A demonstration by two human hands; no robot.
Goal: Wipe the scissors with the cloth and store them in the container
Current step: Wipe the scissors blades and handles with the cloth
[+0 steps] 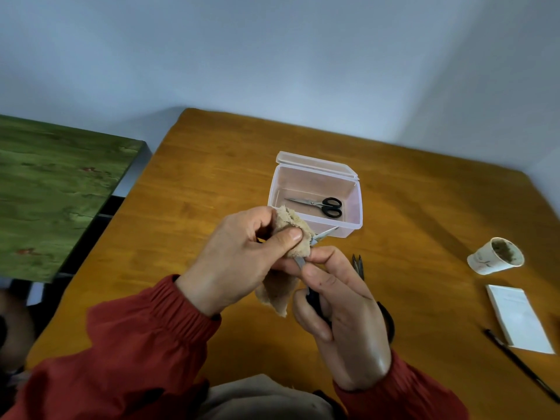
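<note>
My left hand (233, 256) grips a beige cloth (288, 256) wrapped around the blades of a pair of scissors (324, 234), whose tips poke out toward the container. My right hand (339, 313) holds that pair by its black handles, mostly hidden in my fingers. A clear plastic container (354, 204) with its lid open stands just beyond my hands. Inside it lies another pair of black-handled scissors (321, 204). A third dark pair (358, 265) lies on the table right of my hands, partly hidden.
The orange wooden table (212, 177) carries a tipped paper cup (494, 256), a white notepad (515, 316) and a black pen (521, 365) at the right. A green-topped surface (54, 189) stands to the left. Walls close off the back.
</note>
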